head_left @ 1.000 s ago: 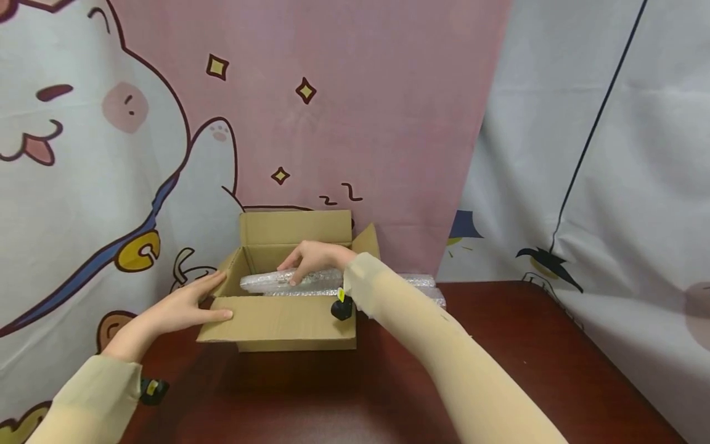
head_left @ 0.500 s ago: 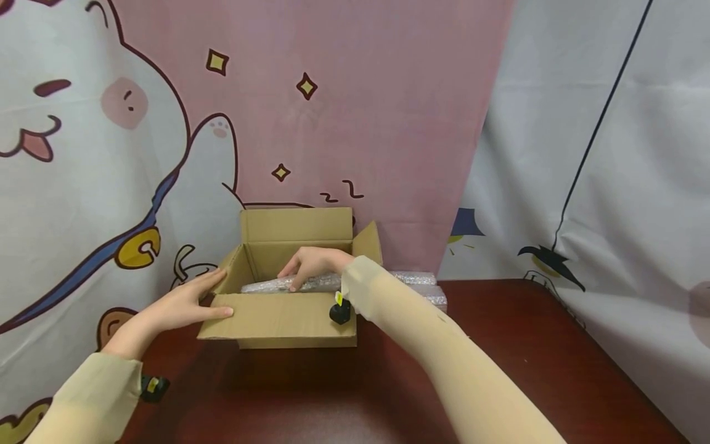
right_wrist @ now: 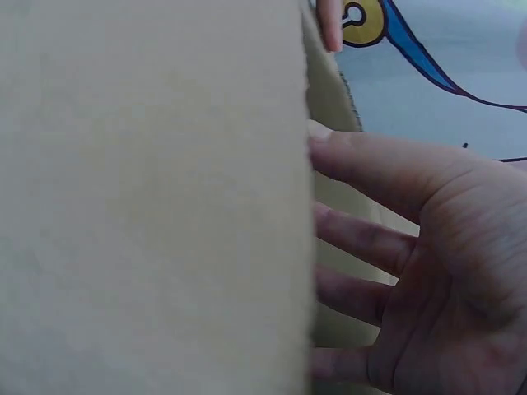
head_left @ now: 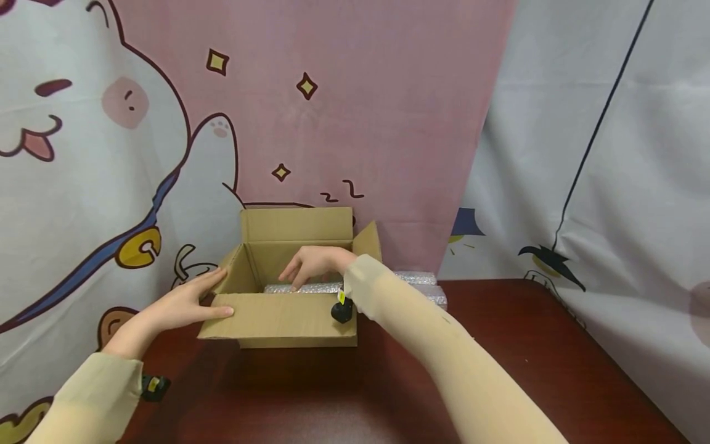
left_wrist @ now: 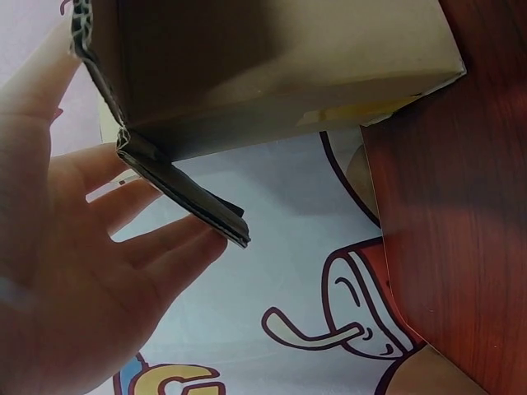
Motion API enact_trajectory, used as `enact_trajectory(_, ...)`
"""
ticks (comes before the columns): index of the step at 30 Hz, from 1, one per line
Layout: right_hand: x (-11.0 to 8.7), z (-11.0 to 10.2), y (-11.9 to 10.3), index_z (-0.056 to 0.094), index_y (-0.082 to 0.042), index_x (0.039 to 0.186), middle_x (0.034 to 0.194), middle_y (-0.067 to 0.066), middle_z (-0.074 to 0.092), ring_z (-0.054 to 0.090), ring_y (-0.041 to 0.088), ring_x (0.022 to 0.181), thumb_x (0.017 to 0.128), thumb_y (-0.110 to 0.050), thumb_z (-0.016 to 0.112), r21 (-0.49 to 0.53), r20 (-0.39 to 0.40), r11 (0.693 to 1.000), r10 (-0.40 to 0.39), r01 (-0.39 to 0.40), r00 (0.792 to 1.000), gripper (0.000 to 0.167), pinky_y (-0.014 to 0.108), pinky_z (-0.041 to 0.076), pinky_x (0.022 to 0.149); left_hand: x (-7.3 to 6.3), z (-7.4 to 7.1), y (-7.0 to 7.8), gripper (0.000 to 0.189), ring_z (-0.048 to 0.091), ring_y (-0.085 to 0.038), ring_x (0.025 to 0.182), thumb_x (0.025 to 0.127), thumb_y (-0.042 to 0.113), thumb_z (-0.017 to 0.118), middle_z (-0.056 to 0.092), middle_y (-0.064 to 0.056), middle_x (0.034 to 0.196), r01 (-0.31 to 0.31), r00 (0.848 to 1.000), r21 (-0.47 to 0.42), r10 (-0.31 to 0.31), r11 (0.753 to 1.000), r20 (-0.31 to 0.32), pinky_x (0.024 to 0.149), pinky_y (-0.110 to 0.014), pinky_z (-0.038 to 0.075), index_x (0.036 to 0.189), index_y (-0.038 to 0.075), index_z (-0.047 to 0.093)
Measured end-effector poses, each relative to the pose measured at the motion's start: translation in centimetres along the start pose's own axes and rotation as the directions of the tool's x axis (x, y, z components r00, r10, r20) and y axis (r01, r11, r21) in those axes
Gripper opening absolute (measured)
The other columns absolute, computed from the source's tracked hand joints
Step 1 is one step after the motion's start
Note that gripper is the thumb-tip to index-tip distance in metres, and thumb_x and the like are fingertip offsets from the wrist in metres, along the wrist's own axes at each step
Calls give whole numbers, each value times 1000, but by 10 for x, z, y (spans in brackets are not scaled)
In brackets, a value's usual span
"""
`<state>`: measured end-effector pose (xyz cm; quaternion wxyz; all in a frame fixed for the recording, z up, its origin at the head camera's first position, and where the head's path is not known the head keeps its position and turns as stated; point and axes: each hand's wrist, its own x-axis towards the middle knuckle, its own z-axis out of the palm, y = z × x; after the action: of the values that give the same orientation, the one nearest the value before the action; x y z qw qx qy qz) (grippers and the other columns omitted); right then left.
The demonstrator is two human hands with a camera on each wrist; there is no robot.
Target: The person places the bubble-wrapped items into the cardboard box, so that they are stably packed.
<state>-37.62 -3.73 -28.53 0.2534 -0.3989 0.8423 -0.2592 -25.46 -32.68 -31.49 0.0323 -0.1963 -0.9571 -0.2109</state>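
a flap [right_wrist: 148, 206] partly hides the right grip [right_wrist: 461, 263], loosely parted, nothing visibly held; the left grip [head_left: 180, 305] spreads against the box [head_left: 272, 223]; less bubble wrap [head_left: 278, 288] shows than before

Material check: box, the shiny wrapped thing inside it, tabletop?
Box: matte brown corrugated cardboard; a cut edge in the left wrist view shows fluting.
Wrapped thing: outside looks like plastic, probably bubble wrap, given the glossy, bumpy glints; contents can't be told.
Tabletop: smooth, reddish-brown with sheen; wood or wood-look laminate.
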Motion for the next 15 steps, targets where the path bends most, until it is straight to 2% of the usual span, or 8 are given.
enact_trajectory(2, -5, -5, -1, 68, -18, 126, 122, 0, 67, 63, 10, 104, 88, -15, 72, 16, 0, 1000, 19, -19, 1000, 38, 35, 54, 80, 1, 0, 0, 94, 24, -52, 136, 84, 45, 74, 25, -32, 151, -1, 1000, 4, 1, 1000, 1, 99, -70, 27, 150, -4, 29)
enact_trajectory(5, -13, -15, -4, 68, -24, 125, 117, -7, 68, 63, 9, 103, 88, -21, 73, 19, -11, 998, 52, -51, 999, 38, 45, 55, 77, 1, 0, -1, 94, 23, -53, 136, 84, 46, 73, 25, -32, 151, 2, 1000, 7, -2, 1000, 2, 99, -70, 27, 150, -4, 28)
enact_trajectory(9, -24, -30, -9, 68, -25, 126, 117, -11, 68, 61, 10, 108, 88, -23, 73, 21, -23, 999, 48, -48, 999, 38, 54, 49, 88, 0, 1, -1, 95, 23, -53, 136, 84, 47, 73, 24, -32, 151, 4, 1000, 2, -4, 1000, 3, 99, -70, 26, 150, -4, 28)
enact_trajectory(15, -42, -47, -15, 67, -26, 128, 120, -11, 66, 59, 12, 114, 88, -24, 72, 33, -36, 999, 41, -40, 999, 40, 47, 50, 89, 0, 0, 0, 95, 24, -53, 135, 84, 46, 73, 25, -32, 151, -3, 1000, 1, 3, 1000, 3, 100, -70, 26, 150, -5, 28)
